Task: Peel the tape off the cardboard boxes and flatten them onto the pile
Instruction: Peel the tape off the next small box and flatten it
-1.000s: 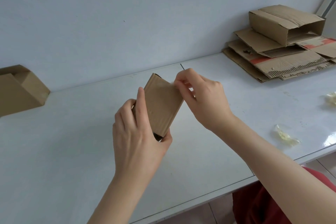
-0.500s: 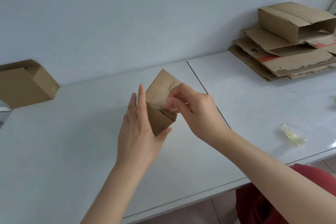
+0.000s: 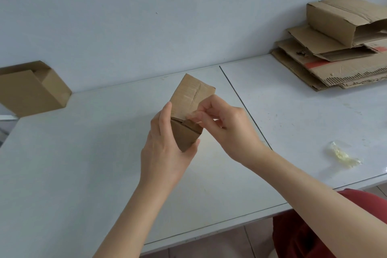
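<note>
Nearest the camera, a red garment [image 3: 303, 234] shows below the front edge of the white table [image 3: 83, 174]. Both forearms reach forward over the tabletop.

The left hand [image 3: 165, 151] grips the small cardboard box [image 3: 188, 100] from its left side: the fingers lie extended along the left face, and the thumb tip presses the lower right face. The box is held tilted above the middle of the table, clear of the surface, with its seamed flap face turned up toward the camera.

The right hand [image 3: 226, 123] meets the box at its right edge. Thumb and forefinger are closed in a pinch on a strip of clear tape [image 3: 193, 114], partly lifted off the cardboard at the flap seam (the tape is translucent, so its full extent cannot be determined).

To the right, near the table's front edge, lies a crumpled wad of clear tape [image 3: 343, 156], well apart from the hands.

At the far left, an open cardboard box [image 3: 31, 90] rests against the wall. At the far right, a pile of flattened cardboard [image 3: 335, 69] lies against the wall, with one partly collapsed box [image 3: 343, 21] on top.
</note>
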